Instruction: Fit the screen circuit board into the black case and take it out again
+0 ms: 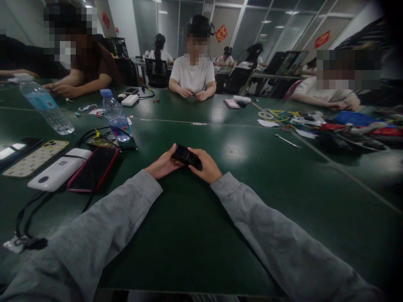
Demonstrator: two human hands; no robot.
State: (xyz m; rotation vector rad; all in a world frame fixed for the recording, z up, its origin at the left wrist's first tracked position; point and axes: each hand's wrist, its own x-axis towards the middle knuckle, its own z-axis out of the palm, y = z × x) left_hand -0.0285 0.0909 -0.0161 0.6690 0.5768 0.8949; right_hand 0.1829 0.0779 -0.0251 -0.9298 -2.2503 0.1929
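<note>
Between my two hands, just over the green table [189,235], is a small black box-shaped device [186,155] whose exact kind I cannot make out. My left hand [165,162] grips its left end, thumb on the near top edge. Around its right end my right hand [206,164] is closed, with the fingers over the far side and the thumb at the front. The device is tilted, its dark upper face turned toward me. Parts of it are hidden behind my fingers.
To the left lie a white power bank [59,170], a red-edged phone [94,170], a patterned phone [37,158] and black cables. Two water bottles [47,105] stand behind them. At right are a wrench [287,141] and a pile of cables and cloth [355,126]. Several people sit around.
</note>
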